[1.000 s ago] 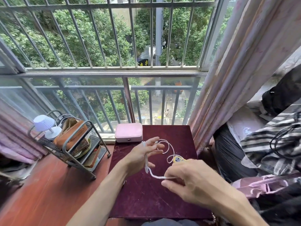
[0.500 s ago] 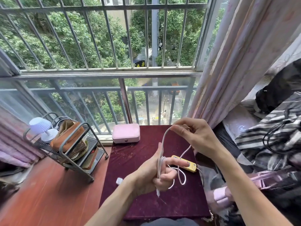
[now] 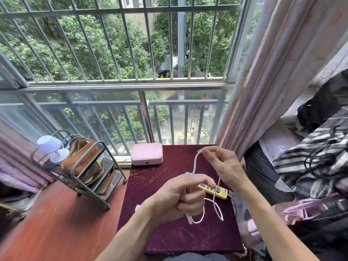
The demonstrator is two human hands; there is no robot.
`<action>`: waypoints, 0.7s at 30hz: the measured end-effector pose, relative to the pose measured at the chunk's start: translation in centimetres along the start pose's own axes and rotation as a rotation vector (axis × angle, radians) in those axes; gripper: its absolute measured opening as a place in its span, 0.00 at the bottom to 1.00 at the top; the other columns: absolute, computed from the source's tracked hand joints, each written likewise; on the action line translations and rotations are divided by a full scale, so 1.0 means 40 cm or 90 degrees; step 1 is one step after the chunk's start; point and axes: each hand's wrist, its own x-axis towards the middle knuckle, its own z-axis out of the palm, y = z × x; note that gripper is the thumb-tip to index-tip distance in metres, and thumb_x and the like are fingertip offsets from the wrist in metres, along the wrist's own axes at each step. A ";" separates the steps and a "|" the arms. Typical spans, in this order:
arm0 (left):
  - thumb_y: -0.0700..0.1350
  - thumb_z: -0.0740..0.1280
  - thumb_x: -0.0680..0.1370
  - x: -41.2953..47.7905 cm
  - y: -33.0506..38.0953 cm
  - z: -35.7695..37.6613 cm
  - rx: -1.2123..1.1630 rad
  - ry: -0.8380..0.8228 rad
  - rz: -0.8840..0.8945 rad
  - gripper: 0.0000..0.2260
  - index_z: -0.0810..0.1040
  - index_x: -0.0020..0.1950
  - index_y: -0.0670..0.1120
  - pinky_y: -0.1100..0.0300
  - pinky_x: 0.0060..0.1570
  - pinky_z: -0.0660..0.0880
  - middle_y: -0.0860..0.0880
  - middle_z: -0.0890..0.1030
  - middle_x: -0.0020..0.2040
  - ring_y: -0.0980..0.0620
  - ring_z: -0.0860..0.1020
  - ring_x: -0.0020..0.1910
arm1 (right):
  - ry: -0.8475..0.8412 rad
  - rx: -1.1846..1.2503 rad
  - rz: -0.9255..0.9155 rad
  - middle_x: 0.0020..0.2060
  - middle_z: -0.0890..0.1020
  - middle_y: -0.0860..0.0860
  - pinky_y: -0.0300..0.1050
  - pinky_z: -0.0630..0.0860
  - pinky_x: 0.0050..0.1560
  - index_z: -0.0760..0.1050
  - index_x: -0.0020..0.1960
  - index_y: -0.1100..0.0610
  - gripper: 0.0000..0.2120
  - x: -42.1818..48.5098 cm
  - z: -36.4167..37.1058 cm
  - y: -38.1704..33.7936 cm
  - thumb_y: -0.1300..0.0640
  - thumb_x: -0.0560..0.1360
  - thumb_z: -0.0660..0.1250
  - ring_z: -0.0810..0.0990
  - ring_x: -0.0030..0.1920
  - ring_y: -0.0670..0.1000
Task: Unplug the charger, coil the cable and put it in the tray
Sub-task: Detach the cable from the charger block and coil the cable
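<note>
A thin white charger cable (image 3: 195,162) runs between both hands above the dark red table (image 3: 169,236). My left hand (image 3: 178,198) is closed around several turns of it, with a loop and a loose end hanging below the fist. My right hand (image 3: 222,164) pinches the cable higher up, holding a strand taut above the left hand; another strand drops from it to the table. A small white charger block (image 3: 137,207) peeks out beside my left wrist. A yellow power strip (image 3: 218,192) lies on the table behind the hands.
A pink case (image 3: 146,153) sits at the table's far edge by the window railing. A metal shelf rack (image 3: 88,176) with a brown bag and a small white lamp (image 3: 51,147) stands to the left. Curtain and piled clothes crowd the right side.
My right hand swung from low in front up and over the left hand, laying cable around it. The left hand went from spread fingers to a fist around the turns.
</note>
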 end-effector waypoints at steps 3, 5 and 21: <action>0.40 0.56 0.83 0.010 0.007 0.020 -0.033 -0.011 -0.002 0.14 0.76 0.64 0.38 0.64 0.26 0.63 0.53 0.63 0.24 0.58 0.66 0.21 | -0.037 -0.005 0.032 0.31 0.76 0.58 0.44 0.70 0.36 0.87 0.53 0.51 0.12 -0.019 0.028 0.003 0.46 0.81 0.68 0.73 0.33 0.50; 0.37 0.53 0.81 0.018 0.013 0.029 -0.045 0.009 0.023 0.20 0.72 0.71 0.37 0.66 0.23 0.67 0.50 0.73 0.30 0.57 0.71 0.23 | -0.096 -0.032 0.077 0.40 0.85 0.49 0.40 0.78 0.46 0.85 0.55 0.53 0.06 -0.036 0.049 0.016 0.59 0.84 0.68 0.83 0.44 0.48; 0.32 0.55 0.78 0.024 0.080 -0.110 -0.076 0.185 0.121 0.27 0.64 0.78 0.41 0.29 0.56 0.76 0.39 0.80 0.67 0.42 0.83 0.61 | -0.301 -0.325 0.006 0.43 0.79 0.26 0.25 0.70 0.49 0.74 0.63 0.36 0.11 -0.216 0.146 0.070 0.41 0.83 0.60 0.77 0.46 0.29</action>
